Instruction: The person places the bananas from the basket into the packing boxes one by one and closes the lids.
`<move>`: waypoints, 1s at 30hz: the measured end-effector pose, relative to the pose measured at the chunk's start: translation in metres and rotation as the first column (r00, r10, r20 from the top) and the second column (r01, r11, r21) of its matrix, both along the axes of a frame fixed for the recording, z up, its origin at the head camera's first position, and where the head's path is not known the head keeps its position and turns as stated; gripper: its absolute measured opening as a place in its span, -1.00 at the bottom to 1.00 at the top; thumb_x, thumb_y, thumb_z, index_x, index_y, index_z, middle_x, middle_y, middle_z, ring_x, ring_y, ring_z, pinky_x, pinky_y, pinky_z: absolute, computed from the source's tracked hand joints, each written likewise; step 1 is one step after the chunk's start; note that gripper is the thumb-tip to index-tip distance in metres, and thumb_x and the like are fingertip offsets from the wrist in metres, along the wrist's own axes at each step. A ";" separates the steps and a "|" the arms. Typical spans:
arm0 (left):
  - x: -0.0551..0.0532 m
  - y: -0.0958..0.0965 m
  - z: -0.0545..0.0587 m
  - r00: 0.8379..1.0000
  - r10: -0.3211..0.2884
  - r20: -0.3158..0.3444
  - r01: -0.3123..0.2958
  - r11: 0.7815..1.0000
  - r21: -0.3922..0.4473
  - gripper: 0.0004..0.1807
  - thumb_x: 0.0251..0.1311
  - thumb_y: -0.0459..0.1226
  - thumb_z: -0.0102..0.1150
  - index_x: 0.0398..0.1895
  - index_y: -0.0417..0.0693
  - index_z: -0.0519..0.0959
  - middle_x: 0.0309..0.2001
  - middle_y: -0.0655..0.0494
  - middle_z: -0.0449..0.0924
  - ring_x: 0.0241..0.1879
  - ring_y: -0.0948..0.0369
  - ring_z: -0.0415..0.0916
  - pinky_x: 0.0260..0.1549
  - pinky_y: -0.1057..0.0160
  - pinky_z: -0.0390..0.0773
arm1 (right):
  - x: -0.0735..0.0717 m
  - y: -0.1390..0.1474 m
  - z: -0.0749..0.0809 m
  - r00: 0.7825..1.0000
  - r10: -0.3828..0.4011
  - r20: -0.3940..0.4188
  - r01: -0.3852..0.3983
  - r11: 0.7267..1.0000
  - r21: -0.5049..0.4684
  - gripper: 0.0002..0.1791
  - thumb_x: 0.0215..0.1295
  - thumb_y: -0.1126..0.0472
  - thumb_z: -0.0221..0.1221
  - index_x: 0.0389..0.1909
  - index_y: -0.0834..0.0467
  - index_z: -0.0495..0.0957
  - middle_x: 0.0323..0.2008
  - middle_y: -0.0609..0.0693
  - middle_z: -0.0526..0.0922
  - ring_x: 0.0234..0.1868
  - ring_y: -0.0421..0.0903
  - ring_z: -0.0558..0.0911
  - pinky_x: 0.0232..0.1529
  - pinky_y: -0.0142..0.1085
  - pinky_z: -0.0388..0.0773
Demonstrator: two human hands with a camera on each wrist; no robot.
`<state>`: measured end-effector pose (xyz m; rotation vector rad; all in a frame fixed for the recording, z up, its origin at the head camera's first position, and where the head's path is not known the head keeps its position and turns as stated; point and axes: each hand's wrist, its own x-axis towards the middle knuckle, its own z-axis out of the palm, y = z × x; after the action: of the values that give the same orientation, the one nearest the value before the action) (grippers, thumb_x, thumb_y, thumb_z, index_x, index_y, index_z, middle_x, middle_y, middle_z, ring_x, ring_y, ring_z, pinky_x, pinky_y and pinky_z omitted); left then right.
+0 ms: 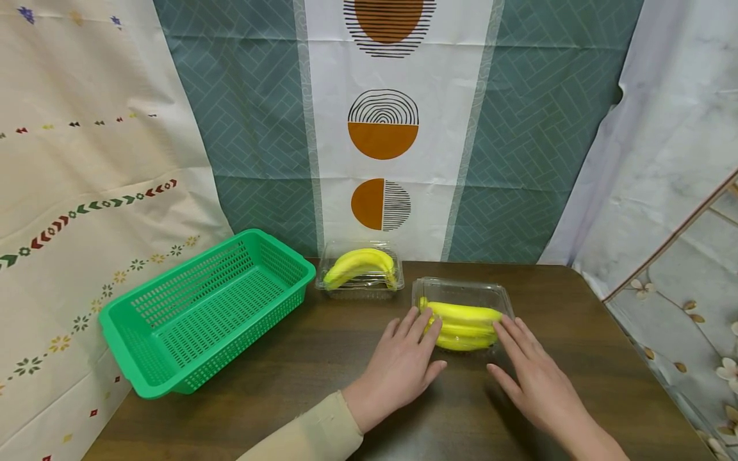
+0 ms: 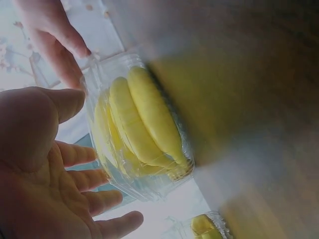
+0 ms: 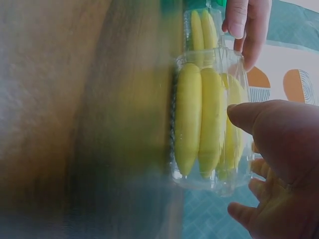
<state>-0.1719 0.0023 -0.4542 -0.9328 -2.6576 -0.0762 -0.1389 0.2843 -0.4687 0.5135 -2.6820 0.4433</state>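
Observation:
A bunch of yellow bananas [image 1: 461, 330] lies in a clear plastic box [image 1: 490, 293] on the table, to the right of the middle. My left hand [image 1: 398, 365] reaches in from the near left, its fingers extended at the box's left side and near corner. At the right side is my right hand [image 1: 536, 371], fingers also extended, with the fingertips at the box's near right corner. Neither hand curls round the box. In the right wrist view the right thumb [image 3: 244, 113] points at the upper part of the box. Exact fingertip contact is hard to tell.
A second clear box [image 1: 340, 246] with bananas [image 1: 362, 264] stands at the table's back edge. On the left a green perforated basket [image 1: 230, 346] sits at an angle. Patterned cloths [image 1: 259, 128] hang behind and beside the brown table [image 1: 300, 365].

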 end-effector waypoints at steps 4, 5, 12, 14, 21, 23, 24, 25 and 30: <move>-0.004 0.002 0.000 1.000 0.013 0.006 -0.013 1.000 -0.007 -0.21 0.62 0.24 0.13 0.69 0.01 0.39 0.68 -0.09 0.28 0.64 -0.09 0.26 0.47 -0.17 0.44 | -0.004 0.001 0.000 1.000 0.001 -0.001 -0.001 1.000 -0.001 -0.07 0.40 0.07 0.53 0.68 0.21 0.34 0.67 0.21 0.30 0.71 0.22 0.18 0.30 0.38 0.50; -0.005 0.003 0.000 1.000 0.016 0.008 -0.016 1.000 -0.011 -0.21 0.62 0.24 0.12 0.70 0.01 0.38 0.69 -0.09 0.28 0.65 -0.09 0.26 0.47 -0.17 0.43 | -0.006 0.001 0.001 1.000 0.001 -0.001 -0.001 1.000 0.001 -0.07 0.40 0.07 0.52 0.68 0.21 0.34 0.67 0.22 0.30 0.71 0.23 0.18 0.30 0.38 0.49; -0.013 0.007 0.000 0.999 0.043 0.018 -0.043 0.999 -0.033 -0.21 0.64 0.24 0.10 0.71 0.02 0.37 0.70 -0.08 0.25 0.66 -0.08 0.23 0.51 -0.19 0.37 | -0.014 0.001 0.004 1.000 0.004 0.017 -0.004 1.000 -0.001 -0.09 0.42 0.08 0.51 0.67 0.24 0.34 0.66 0.26 0.30 0.70 0.27 0.19 0.33 0.38 0.47; -0.016 0.007 0.000 0.998 0.051 0.023 -0.051 0.998 -0.038 -0.21 0.64 0.24 0.09 0.71 0.03 0.36 0.70 -0.07 0.25 0.66 -0.07 0.22 0.52 -0.19 0.36 | -0.017 0.001 0.005 1.000 0.005 0.029 -0.005 1.000 -0.003 -0.09 0.44 0.07 0.50 0.67 0.25 0.33 0.66 0.27 0.29 0.70 0.28 0.18 0.33 0.39 0.46; -0.024 0.009 0.000 0.998 0.061 0.005 -0.061 0.997 -0.053 -0.20 0.63 0.24 0.11 0.72 0.03 0.36 0.70 -0.05 0.27 0.66 -0.08 0.22 0.52 -0.21 0.35 | -0.025 0.000 0.006 0.999 0.011 0.040 -0.011 1.000 -0.002 -0.09 0.43 0.09 0.50 0.66 0.29 0.32 0.66 0.30 0.28 0.69 0.32 0.18 0.35 0.40 0.45; -0.027 0.009 0.000 0.998 0.067 0.005 -0.066 0.996 -0.057 -0.20 0.63 0.24 0.11 0.72 0.04 0.35 0.70 -0.04 0.26 0.66 -0.08 0.21 0.53 -0.23 0.33 | -0.028 0.000 0.007 0.999 0.013 0.044 -0.013 1.000 0.000 -0.09 0.43 0.09 0.50 0.66 0.29 0.32 0.65 0.31 0.28 0.69 0.32 0.18 0.36 0.41 0.44; -0.028 0.009 0.000 0.998 0.070 0.005 -0.069 0.996 -0.060 -0.20 0.63 0.24 0.11 0.72 0.04 0.35 0.70 -0.04 0.26 0.67 -0.08 0.21 0.53 -0.24 0.32 | -0.029 0.000 0.007 0.999 0.014 0.052 -0.014 1.000 0.001 -0.08 0.44 0.09 0.50 0.67 0.30 0.31 0.65 0.32 0.27 0.69 0.33 0.17 0.36 0.41 0.43; -0.029 0.010 0.000 0.997 0.073 0.004 -0.072 0.995 -0.064 -0.20 0.63 0.24 0.10 0.73 0.04 0.34 0.70 -0.04 0.26 0.67 -0.07 0.21 0.54 -0.25 0.31 | -0.030 0.000 0.007 0.998 0.014 0.056 -0.014 1.000 0.001 -0.08 0.44 0.09 0.50 0.67 0.30 0.31 0.66 0.32 0.27 0.69 0.33 0.17 0.37 0.41 0.43; -0.034 0.011 0.001 0.996 0.088 0.008 -0.087 0.993 -0.082 -0.20 0.64 0.24 0.08 0.74 0.06 0.32 0.71 -0.04 0.23 0.68 -0.07 0.19 0.55 -0.27 0.28 | -0.038 0.000 0.009 0.995 0.006 0.104 -0.007 1.000 0.008 -0.08 0.48 0.09 0.47 0.69 0.29 0.26 0.68 0.32 0.22 0.70 0.34 0.14 0.44 0.39 0.37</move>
<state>-0.2061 0.0137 -0.4528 -0.8411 -2.7261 0.0476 -0.1767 0.2838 -0.4598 0.5146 -2.7833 0.4737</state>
